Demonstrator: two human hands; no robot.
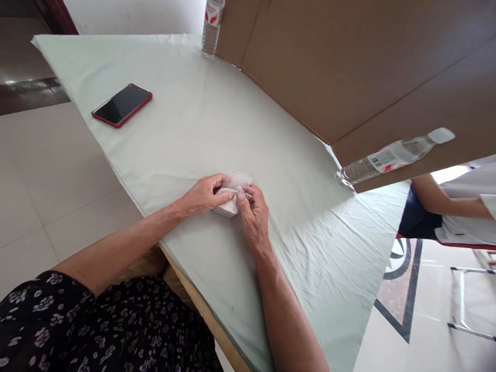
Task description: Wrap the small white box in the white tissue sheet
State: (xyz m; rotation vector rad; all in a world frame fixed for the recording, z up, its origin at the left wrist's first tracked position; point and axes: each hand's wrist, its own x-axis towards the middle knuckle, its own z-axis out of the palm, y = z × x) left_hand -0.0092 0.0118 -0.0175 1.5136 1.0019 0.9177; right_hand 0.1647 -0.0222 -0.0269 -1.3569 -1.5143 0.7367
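While the left hand (202, 196) and the right hand (255, 217) meet from either side, each pinches the thin wrap (238, 181) with its thumb and curled fingers, over a small pale block (228, 208) just in front of the wearer, near the table's close edge. The step in hand looks like working the crumpled, see-through wrap at the top of the block, and a next move of that sort calls for a light fingertip hold and a steady block. Its bare near end points back toward the wearer, with the wrap puffing out on the far side; the fingers cover too much to tell its long axis. Around them spreads the pale green tablecloth (171, 124), with a red-cased phone (123, 105) lying slantwise, ahead and to the left. Farther out, a clear bottle (212, 22) and another bottle (386, 159) stand against a cardboard panel (308, 54), and beyond its right end a person's bare forearm (454, 206) shows
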